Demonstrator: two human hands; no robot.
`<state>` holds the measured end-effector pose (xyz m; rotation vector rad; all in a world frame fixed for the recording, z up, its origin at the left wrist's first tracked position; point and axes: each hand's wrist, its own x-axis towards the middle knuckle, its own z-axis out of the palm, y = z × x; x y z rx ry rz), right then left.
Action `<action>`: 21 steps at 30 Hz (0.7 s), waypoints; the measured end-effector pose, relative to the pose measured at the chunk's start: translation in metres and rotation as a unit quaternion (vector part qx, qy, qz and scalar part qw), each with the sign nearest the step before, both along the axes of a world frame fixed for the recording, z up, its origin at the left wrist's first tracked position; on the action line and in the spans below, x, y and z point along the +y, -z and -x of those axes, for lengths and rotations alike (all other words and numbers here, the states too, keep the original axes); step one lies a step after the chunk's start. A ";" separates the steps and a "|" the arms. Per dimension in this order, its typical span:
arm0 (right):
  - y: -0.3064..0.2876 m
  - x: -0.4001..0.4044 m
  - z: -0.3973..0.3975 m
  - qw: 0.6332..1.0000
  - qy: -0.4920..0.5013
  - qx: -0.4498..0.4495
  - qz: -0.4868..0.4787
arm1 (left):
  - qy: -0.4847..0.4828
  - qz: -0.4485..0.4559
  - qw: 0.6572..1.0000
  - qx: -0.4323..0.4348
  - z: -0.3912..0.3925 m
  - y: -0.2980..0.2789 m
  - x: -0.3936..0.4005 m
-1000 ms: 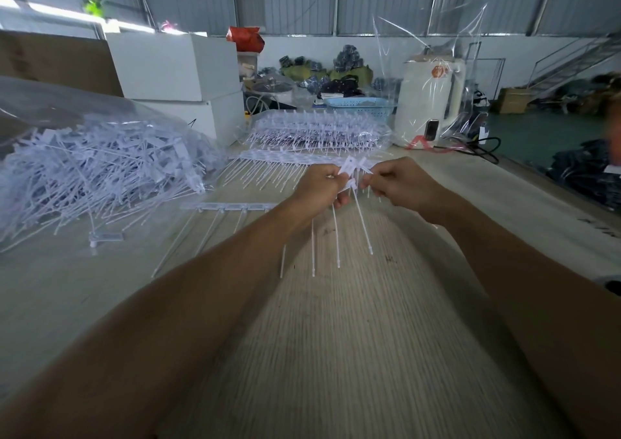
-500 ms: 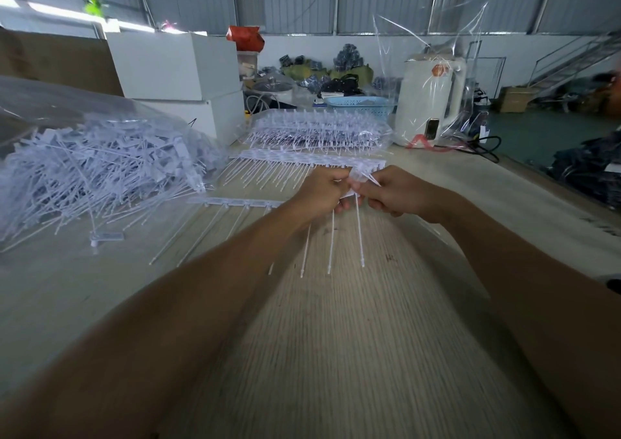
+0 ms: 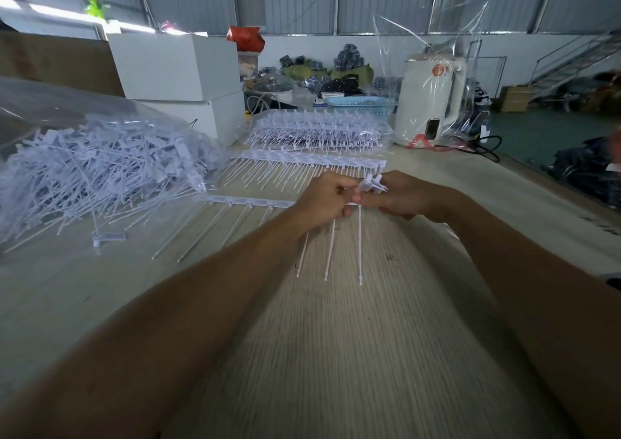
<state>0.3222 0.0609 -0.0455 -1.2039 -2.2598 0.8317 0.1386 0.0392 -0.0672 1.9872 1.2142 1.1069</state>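
My left hand and my right hand meet over the middle of the table, both gripping a strip of white plastic seal ties. The strip's thin tails hang down toward me from between the fingers. Its left part lies flat on the table. The right hand also pinches a small white broken-off tag piece above the fingers.
A heap of loose white ties spills from a clear bag on the left. More strips and a bagged stack lie behind my hands. White boxes, a blue basket and a wrapped white appliance stand at the back.
Both hands have dropped lower and closer to me with the strip. The right hand has twisted a tag piece upward at the strip's right end.
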 end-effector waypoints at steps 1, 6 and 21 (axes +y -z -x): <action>0.000 0.000 -0.001 1.000 -0.006 -0.009 -0.003 | 0.005 -0.006 1.000 0.002 0.000 0.001 0.000; -0.008 -0.001 -0.004 1.000 -0.003 -0.003 0.016 | 0.018 -0.033 0.999 -0.020 0.002 -0.001 0.003; -0.010 -0.008 -0.002 0.994 -0.019 -0.031 0.102 | 0.029 -0.084 0.996 0.005 -0.004 0.000 0.002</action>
